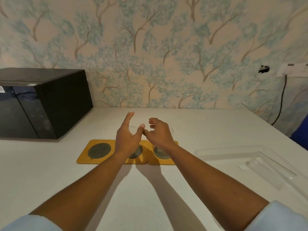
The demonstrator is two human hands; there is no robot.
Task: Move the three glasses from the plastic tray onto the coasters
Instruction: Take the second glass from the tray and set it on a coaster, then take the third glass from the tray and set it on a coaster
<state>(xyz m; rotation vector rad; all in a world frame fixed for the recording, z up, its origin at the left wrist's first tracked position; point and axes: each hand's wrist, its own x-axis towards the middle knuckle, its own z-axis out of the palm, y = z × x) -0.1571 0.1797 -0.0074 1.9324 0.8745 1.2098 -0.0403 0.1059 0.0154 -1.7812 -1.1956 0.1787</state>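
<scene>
A: Far left, a black box-shaped appliance with a glossy dark door (40, 104) sits on the white tabletop (150, 189) against the tree-patterned wallpaper (158, 47).

B: And the coasters?

A: Three yellow wooden coasters with round black mesh centres (99, 150) lie in a row mid-tabletop, edges touching. The left one is bare.

B: The left hand (128, 139)?

A: It hovers above the middle coaster, grip released, fingers spread, thumb up. A clear drinking glass (133, 130) shows faintly between thumb and fingers, standing on that coaster; whether the hand touches it, I cannot tell.

B: And the right hand (160, 135)?

A: Above the right coaster, fingers curled loosely, grasping nothing I can make out. A second clear glass (171, 130) peeks out just behind it, its base on the mesh.

B: The third glass?

A: Not visible to me. Further right, the transparent plastic tray (250, 157) lies flat, well apart from the coasters. A black cable (281, 100) hangs from a white wall socket (293, 69).
</scene>
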